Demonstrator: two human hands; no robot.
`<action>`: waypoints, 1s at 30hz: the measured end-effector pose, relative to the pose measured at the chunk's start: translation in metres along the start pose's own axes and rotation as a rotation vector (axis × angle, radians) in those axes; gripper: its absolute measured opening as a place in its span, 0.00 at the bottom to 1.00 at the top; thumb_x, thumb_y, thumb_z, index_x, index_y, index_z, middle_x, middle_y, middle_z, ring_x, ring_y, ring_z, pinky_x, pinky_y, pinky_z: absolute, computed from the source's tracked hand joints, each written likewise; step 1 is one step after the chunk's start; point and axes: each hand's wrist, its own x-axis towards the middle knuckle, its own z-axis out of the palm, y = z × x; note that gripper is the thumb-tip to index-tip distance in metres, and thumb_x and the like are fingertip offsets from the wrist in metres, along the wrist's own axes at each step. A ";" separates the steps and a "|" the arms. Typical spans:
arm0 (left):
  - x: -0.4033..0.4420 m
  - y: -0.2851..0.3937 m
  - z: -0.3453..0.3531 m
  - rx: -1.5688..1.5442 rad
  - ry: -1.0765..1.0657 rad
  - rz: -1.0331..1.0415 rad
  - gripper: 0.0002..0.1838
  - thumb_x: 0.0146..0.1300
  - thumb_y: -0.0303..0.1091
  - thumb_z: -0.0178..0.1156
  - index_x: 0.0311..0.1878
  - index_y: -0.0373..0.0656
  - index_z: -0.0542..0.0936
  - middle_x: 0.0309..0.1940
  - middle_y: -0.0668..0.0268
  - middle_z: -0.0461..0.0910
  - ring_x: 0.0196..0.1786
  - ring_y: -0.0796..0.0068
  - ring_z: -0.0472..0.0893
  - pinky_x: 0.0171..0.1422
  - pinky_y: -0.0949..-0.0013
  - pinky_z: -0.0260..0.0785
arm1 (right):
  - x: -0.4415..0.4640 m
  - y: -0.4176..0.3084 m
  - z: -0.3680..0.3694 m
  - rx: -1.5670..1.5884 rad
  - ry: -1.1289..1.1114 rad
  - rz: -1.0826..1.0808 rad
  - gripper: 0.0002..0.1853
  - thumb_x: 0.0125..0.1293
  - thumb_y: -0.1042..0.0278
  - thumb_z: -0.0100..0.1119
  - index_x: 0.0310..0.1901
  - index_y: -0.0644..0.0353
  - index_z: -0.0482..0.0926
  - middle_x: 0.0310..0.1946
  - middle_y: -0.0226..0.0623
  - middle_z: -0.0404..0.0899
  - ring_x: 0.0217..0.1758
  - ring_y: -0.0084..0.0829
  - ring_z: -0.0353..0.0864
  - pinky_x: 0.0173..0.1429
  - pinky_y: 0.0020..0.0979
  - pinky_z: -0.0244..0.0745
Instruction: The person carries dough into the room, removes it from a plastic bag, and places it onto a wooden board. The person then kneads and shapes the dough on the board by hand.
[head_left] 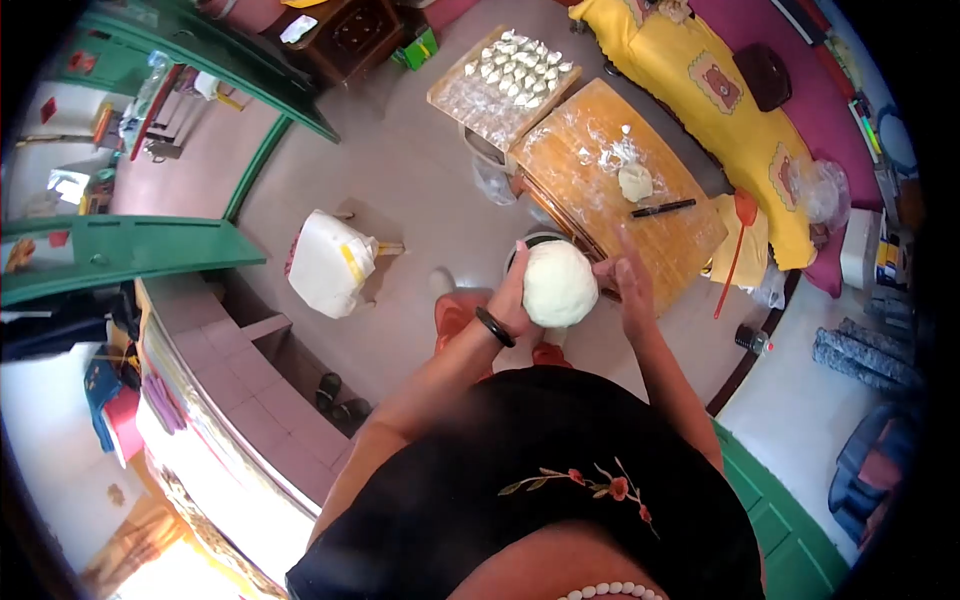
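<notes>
A large, smooth white ball of dough [560, 284] is held up in front of my body. My left hand [512, 295], with a dark bangle at the wrist, cups its left side. On the other side, my right hand [630, 283] has its fingers stretched out and its thumb side close to the dough; whether it touches is unclear. Beyond them is a floured wooden table [690, 235] bearing a smaller lump of dough [635, 182] and a dark stick-like tool [663, 208]. Behind the ball, a round container [512, 262] is mostly hidden.
Several dumplings [520, 68] sit on a floured board [450, 100] beyond the table. A covered stool [330, 262] stands at left. A red fly swatter [745, 210] lies right of the table, near a sofa with a yellow cover [690, 60]. A bottle [752, 340] is at right.
</notes>
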 end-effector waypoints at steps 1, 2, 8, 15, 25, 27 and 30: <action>0.000 0.018 -0.010 0.000 -0.011 -0.043 0.40 0.67 0.67 0.27 0.67 0.42 0.62 0.63 0.57 0.68 0.64 0.60 0.70 0.68 0.56 0.62 | 0.013 -0.003 0.014 0.022 0.068 0.031 0.31 0.73 0.47 0.37 0.69 0.61 0.56 0.60 0.41 0.66 0.63 0.31 0.65 0.67 0.32 0.58; 0.001 0.035 -0.019 0.026 -0.008 -0.081 0.40 0.67 0.67 0.26 0.67 0.42 0.62 0.63 0.57 0.68 0.63 0.60 0.71 0.68 0.56 0.62 | 0.028 -0.005 0.031 0.042 0.135 0.060 0.32 0.73 0.46 0.37 0.69 0.61 0.56 0.61 0.41 0.66 0.64 0.31 0.65 0.67 0.32 0.59; -0.020 0.139 -0.049 0.352 0.132 -0.165 0.39 0.67 0.67 0.28 0.64 0.44 0.66 0.59 0.63 0.72 0.61 0.69 0.72 0.64 0.63 0.66 | 0.083 0.025 0.160 0.775 -0.063 0.363 0.37 0.70 0.37 0.34 0.69 0.58 0.56 0.65 0.38 0.64 0.66 0.34 0.65 0.69 0.37 0.60; -0.023 0.212 -0.074 0.420 0.263 -0.032 0.40 0.68 0.67 0.30 0.74 0.48 0.51 0.56 0.69 0.67 0.59 0.74 0.67 0.68 0.66 0.56 | 0.129 0.030 0.222 0.915 -0.062 0.586 0.37 0.68 0.34 0.37 0.66 0.58 0.61 0.64 0.39 0.66 0.64 0.38 0.69 0.67 0.39 0.63; 0.019 0.264 -0.027 -0.047 0.283 -0.188 0.40 0.66 0.69 0.29 0.68 0.45 0.60 0.58 0.58 0.72 0.57 0.60 0.74 0.64 0.58 0.64 | 0.208 -0.043 0.218 0.880 0.059 0.572 0.32 0.67 0.39 0.37 0.56 0.61 0.72 0.50 0.42 0.76 0.51 0.39 0.77 0.56 0.39 0.72; 0.033 0.279 -0.002 0.018 0.342 -0.170 0.42 0.65 0.70 0.30 0.65 0.43 0.65 0.55 0.57 0.75 0.55 0.59 0.75 0.63 0.57 0.65 | 0.227 -0.076 0.211 0.880 0.057 0.559 0.30 0.69 0.42 0.34 0.54 0.61 0.73 0.48 0.41 0.77 0.48 0.37 0.77 0.52 0.38 0.72; 0.066 0.281 -0.016 0.089 0.280 -0.018 0.41 0.65 0.70 0.30 0.66 0.43 0.61 0.60 0.58 0.68 0.60 0.61 0.70 0.66 0.59 0.61 | 0.254 -0.055 0.190 0.846 -0.063 0.391 0.28 0.70 0.44 0.32 0.52 0.61 0.73 0.45 0.38 0.78 0.44 0.34 0.78 0.48 0.36 0.74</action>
